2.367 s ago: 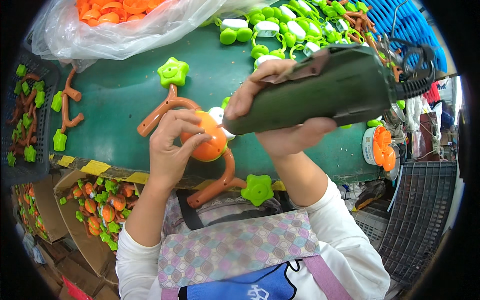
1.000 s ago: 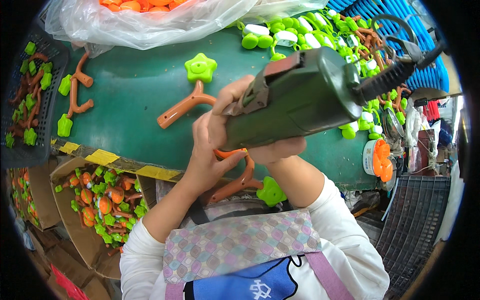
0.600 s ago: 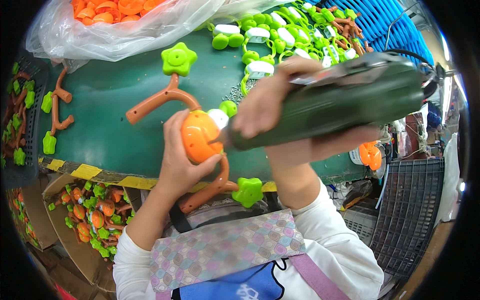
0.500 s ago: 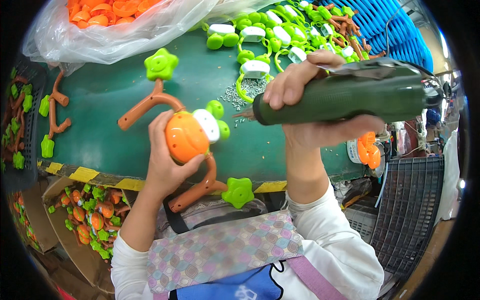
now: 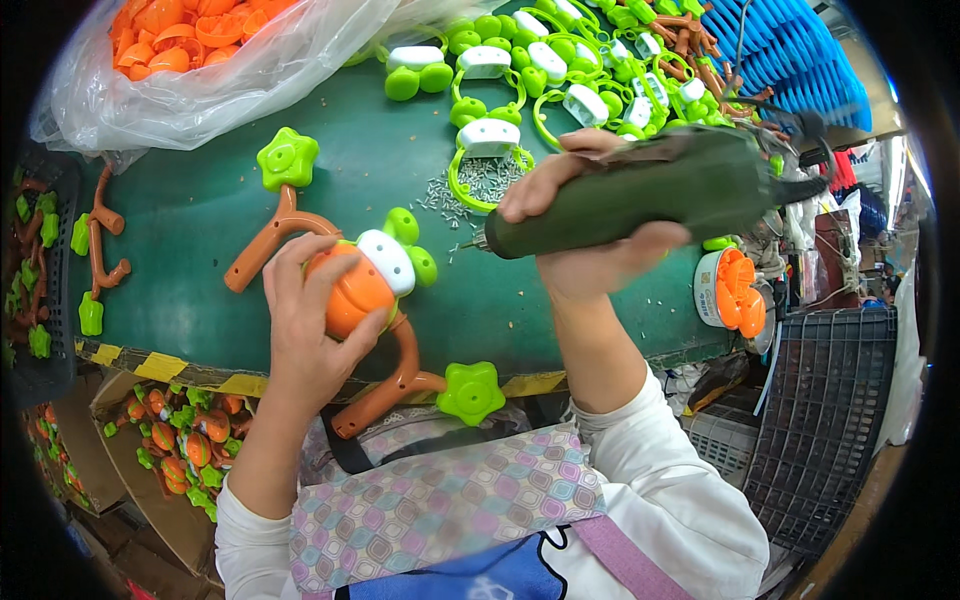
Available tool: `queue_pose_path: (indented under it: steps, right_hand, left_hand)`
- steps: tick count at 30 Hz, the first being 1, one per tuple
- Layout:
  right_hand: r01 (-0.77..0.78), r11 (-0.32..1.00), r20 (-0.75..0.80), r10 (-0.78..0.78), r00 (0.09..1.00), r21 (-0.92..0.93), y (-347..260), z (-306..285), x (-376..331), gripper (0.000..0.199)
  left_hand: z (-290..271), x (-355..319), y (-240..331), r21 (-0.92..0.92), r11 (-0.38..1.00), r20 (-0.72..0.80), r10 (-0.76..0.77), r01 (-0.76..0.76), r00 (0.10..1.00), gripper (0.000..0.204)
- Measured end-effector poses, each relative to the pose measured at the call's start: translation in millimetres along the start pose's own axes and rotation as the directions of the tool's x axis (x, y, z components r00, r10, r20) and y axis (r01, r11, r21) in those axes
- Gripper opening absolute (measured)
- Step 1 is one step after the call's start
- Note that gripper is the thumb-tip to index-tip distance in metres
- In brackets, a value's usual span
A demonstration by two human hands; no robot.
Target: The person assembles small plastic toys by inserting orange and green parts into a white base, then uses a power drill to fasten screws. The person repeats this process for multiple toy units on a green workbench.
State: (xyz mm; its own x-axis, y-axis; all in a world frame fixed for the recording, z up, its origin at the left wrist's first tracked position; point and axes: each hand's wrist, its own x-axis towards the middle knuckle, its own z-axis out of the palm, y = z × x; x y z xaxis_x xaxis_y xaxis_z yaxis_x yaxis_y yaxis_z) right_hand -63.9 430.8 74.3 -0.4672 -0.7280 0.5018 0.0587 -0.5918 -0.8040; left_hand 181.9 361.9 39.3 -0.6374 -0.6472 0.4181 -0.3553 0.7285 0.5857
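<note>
My left hand (image 5: pixel 312 325) is wrapped round an orange ball-shaped toy body (image 5: pixel 365 292) with a white-and-green eyed piece (image 5: pixel 388 260) on its right side. Brown branch arms (image 5: pixel 285 228) reach out from the body, each ending in a green star-shaped piece (image 5: pixel 470 392). In my right hand (image 5: pixel 595 268) is a thick dark green electric screwdriver (image 5: pixel 640 190), held level and slightly blurred. Its bit points left, just below a heap of small silver screws (image 5: pixel 437 198), apart from the toy.
Several green rings with white eye pieces (image 5: pixel 487 138) lie along the far side. Orange shells fill a plastic bag (image 5: pixel 190 100) at far left. A brown branch (image 5: pixel 98 240) lies left. A tub of orange parts (image 5: pixel 708 290) stands right; a box of toys (image 5: pixel 180 440) is below the table's striped edge.
The toy has moved left and turned slightly in my left hand, whose fingers now lie over its top. My right hand has shifted left and a little down with the screwdriver.
</note>
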Motion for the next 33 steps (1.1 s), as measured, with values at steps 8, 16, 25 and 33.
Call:
queue_pose_path:
  steps: [8, 16, 25, 33]
  right_hand:
    - [0.157, 0.936, 0.066, -0.186, 0.98, 0.314, -16, 17, 11, 0.115]
    - [0.221, 0.948, 0.092, -0.247, 0.964, 0.228, -17, 11, 11, 0.119]
    - [0.142, 0.917, 0.09, -0.188, 0.978, 0.373, -8, 41, 11, 0.118]
    - [-0.011, 0.937, 0.221, -0.07, 0.973, 0.348, -2, 76, 13, 0.121]
  left_hand:
    - [17, 58, 20, -0.079, 0.984, 0.092, 0.169, -0.162, 0.981, 0.021]
    - [32, 59, 18, 0.106, 0.952, 0.082, 0.279, -0.287, 0.957, 0.015]
    - [2, 48, 17, 0.02, 0.996, -0.029, 0.092, -0.091, 0.995, 0.018]
    - [-2, 14, 3, -0.011, 0.999, -0.307, -0.045, 0.044, 0.951, 0.046]
